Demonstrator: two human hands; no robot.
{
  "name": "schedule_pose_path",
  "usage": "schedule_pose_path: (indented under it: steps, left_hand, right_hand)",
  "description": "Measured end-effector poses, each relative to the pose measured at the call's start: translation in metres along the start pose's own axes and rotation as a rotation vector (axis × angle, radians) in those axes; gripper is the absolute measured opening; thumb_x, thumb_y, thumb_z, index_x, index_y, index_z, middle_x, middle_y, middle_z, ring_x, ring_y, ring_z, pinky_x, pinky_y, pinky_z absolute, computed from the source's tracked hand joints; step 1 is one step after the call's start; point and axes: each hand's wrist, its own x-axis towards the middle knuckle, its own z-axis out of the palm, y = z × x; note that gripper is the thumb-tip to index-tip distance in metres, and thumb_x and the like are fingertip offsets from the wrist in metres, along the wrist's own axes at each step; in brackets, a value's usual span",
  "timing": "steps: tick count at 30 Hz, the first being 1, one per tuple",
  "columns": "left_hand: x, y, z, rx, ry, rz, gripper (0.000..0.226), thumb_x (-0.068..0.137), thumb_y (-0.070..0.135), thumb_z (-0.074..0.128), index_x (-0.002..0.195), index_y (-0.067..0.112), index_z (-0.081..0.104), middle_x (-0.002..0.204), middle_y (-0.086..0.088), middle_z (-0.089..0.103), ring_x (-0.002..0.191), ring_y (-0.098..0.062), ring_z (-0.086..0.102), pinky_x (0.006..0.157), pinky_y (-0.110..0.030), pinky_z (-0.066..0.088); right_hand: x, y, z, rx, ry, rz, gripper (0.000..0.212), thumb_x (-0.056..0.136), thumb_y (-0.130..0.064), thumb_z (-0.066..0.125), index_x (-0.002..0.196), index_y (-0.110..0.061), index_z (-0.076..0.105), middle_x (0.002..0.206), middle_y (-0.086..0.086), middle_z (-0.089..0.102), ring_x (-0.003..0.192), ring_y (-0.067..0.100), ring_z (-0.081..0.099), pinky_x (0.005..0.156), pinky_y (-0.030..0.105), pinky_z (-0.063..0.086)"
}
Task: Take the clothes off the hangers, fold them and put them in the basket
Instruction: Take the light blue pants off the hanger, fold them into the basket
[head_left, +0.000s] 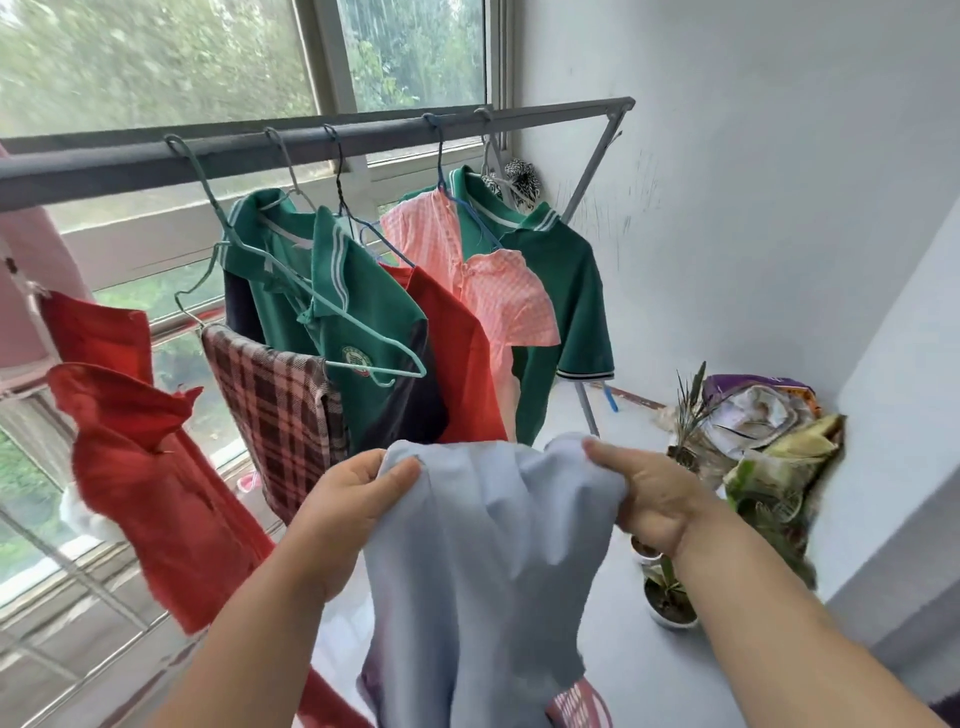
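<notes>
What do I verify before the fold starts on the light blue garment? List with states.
1. Left hand pinches one top corner of the light blue cloth garment: ok.
2. Right hand grips the other top corner: ok.
3. Garment off its hanger: ok, it hangs only from the two hands.
4. Garment spread flat enough to fold: not ok, it is bunched and creased between the hands.
5. Basket located: cannot tell, none plainly in view.
6. Grey metal rail emptied: not ok, green polo shirts and a pink checked dress hang on it.
</notes>
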Motion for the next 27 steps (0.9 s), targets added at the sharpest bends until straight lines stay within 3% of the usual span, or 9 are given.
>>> schedule_pose_path:
  steps: [2, 4, 6, 8, 11, 14, 18, 23, 27]
  left_hand:
    - [-0.001, 0.001, -0.004, -0.067, 0.016, -0.003, 0.028, 0.089, 0.025, 0.066, 0.101, 0.0, 0.069, 0.096, -0.025, 0.072, 0.082, -0.033, 0.068, 0.076, -0.041, 0.055]
    - [-0.002, 0.002, -0.003, -0.121, 0.029, -0.014, 0.03, 0.087, 0.026, 0.07, 0.105, 0.002, 0.07, 0.101, -0.024, 0.072, 0.085, -0.032, 0.068, 0.079, -0.042, 0.056]
    - [-0.002, 0.002, -0.001, -0.149, 0.064, -0.018, 0.029, 0.089, 0.023, 0.066, 0.106, 0.001, 0.069, 0.102, -0.023, 0.072, 0.083, -0.029, 0.069, 0.076, -0.038, 0.057]
    - [-0.001, 0.003, -0.002, -0.169, 0.114, -0.015, 0.03, 0.091, 0.022, 0.063, 0.107, -0.004, 0.067, 0.106, -0.027, 0.069, 0.085, -0.03, 0.066, 0.079, -0.039, 0.055]
    - [0.0, 0.001, -0.011, -0.173, 0.16, -0.034, 0.034, 0.089, 0.025, 0.064, 0.106, -0.004, 0.068, 0.108, -0.029, 0.068, 0.086, -0.031, 0.064, 0.077, -0.038, 0.052]
    - [0.0, 0.0, -0.017, -0.172, 0.173, -0.073, 0.029, 0.092, 0.026, 0.061, 0.107, 0.002, 0.071, 0.102, -0.022, 0.072, 0.087, -0.029, 0.067, 0.075, -0.037, 0.053]
    - [0.001, -0.006, -0.013, -0.183, 0.21, -0.122, 0.024, 0.092, 0.025, 0.063, 0.098, 0.005, 0.074, 0.091, -0.017, 0.074, 0.079, -0.027, 0.068, 0.071, -0.036, 0.053]
    - [0.005, -0.015, -0.023, -0.112, 0.201, -0.146, 0.022, 0.094, 0.022, 0.061, 0.094, 0.005, 0.075, 0.084, -0.014, 0.074, 0.074, -0.027, 0.064, 0.065, -0.034, 0.046]
    - [0.014, -0.028, -0.034, 0.217, 0.213, -0.178, 0.025, 0.097, 0.026, 0.057, 0.092, 0.007, 0.073, 0.096, -0.022, 0.072, 0.085, -0.038, 0.066, 0.077, -0.049, 0.053]
  right_hand:
    - [-0.003, -0.007, -0.003, 0.166, -0.038, -0.103, 0.047, 0.084, -0.042, 0.062, 0.113, -0.007, 0.072, 0.108, 0.013, 0.073, 0.094, 0.023, 0.072, 0.087, 0.038, 0.054]
    - [-0.008, 0.002, -0.005, 0.094, -0.092, -0.071, 0.058, 0.084, -0.061, 0.055, 0.114, -0.015, 0.074, 0.118, 0.011, 0.071, 0.107, 0.024, 0.068, 0.093, 0.04, 0.052]
    - [-0.01, 0.023, -0.007, -0.137, -0.161, 0.056, 0.074, 0.068, -0.064, 0.074, 0.122, -0.014, 0.069, 0.123, 0.012, 0.068, 0.115, 0.026, 0.064, 0.101, 0.044, 0.048]
    - [-0.011, 0.031, -0.007, -0.28, -0.165, 0.139, 0.089, 0.052, -0.048, 0.092, 0.125, -0.006, 0.065, 0.119, 0.015, 0.07, 0.108, 0.028, 0.067, 0.095, 0.043, 0.052]
    - [-0.009, 0.025, -0.008, -0.196, -0.091, 0.036, 0.063, 0.073, -0.031, 0.079, 0.124, 0.001, 0.064, 0.116, 0.017, 0.07, 0.1, 0.025, 0.068, 0.086, 0.037, 0.055]
    - [-0.011, 0.018, -0.011, -0.012, -0.16, -0.039, 0.058, 0.077, -0.038, 0.076, 0.123, -0.003, 0.066, 0.121, 0.016, 0.068, 0.111, 0.026, 0.065, 0.094, 0.04, 0.053]
    - [-0.015, 0.031, -0.019, -0.533, -0.056, 0.109, 0.056, 0.066, -0.032, 0.085, 0.112, -0.003, 0.07, 0.107, 0.014, 0.074, 0.102, 0.031, 0.07, 0.099, 0.047, 0.051]
    - [-0.007, 0.031, -0.034, -0.336, 0.082, 0.001, 0.038, 0.078, -0.027, 0.076, 0.102, 0.001, 0.071, 0.101, 0.023, 0.073, 0.085, 0.03, 0.069, 0.081, 0.039, 0.055]
    - [-0.007, 0.036, -0.036, -0.62, 0.191, -0.027, 0.031, 0.085, -0.028, 0.074, 0.097, 0.0, 0.072, 0.091, 0.018, 0.075, 0.072, 0.024, 0.067, 0.067, 0.032, 0.051]
